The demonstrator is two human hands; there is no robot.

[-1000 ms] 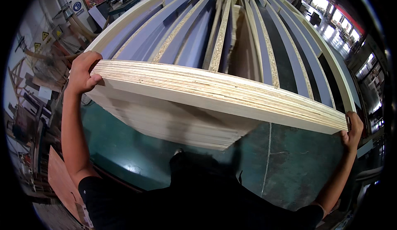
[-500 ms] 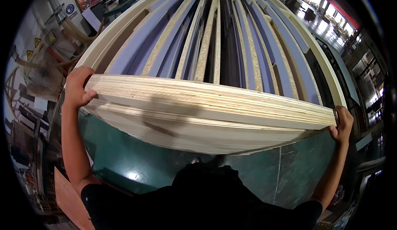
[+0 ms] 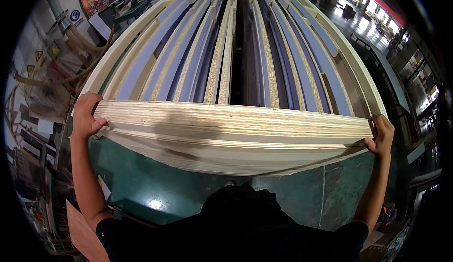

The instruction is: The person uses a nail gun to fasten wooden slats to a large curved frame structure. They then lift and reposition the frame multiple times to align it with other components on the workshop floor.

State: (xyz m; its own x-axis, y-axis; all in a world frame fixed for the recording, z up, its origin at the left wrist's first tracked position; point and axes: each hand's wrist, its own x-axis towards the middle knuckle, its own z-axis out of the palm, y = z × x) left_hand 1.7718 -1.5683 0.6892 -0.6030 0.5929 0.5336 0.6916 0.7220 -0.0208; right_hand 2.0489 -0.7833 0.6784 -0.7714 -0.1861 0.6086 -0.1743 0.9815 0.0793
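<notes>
A stack of layered pale plywood boards (image 3: 236, 118) lies crosswise in front of me, at the near end of a long wooden frame. My left hand (image 3: 88, 116) is closed round the stack's left end, thumb on the near face and fingers over the top corner. At the opposite end my right hand (image 3: 381, 137) has the same kind of grip, its thumb also on the near face. Behind the boards, strips of particle board (image 3: 216, 71) and blue-purple panels (image 3: 141, 75) run lengthwise away from me inside the frame. More pale board layers (image 3: 226, 160) show below the gripped ones.
Long side rails bound the frame at left (image 3: 120, 49) and right (image 3: 361, 78). Hoses and machinery (image 3: 52, 90) stand to the left, a grey-topped bench (image 3: 389, 80) to the right. Beneath me is green floor (image 3: 292, 193); a reddish-brown board (image 3: 85, 233) leans at lower left.
The boards' near edge has swung from sloping down rightward to almost level. My left hand sits lower in view, my right a little higher and further left. Both grips are kept.
</notes>
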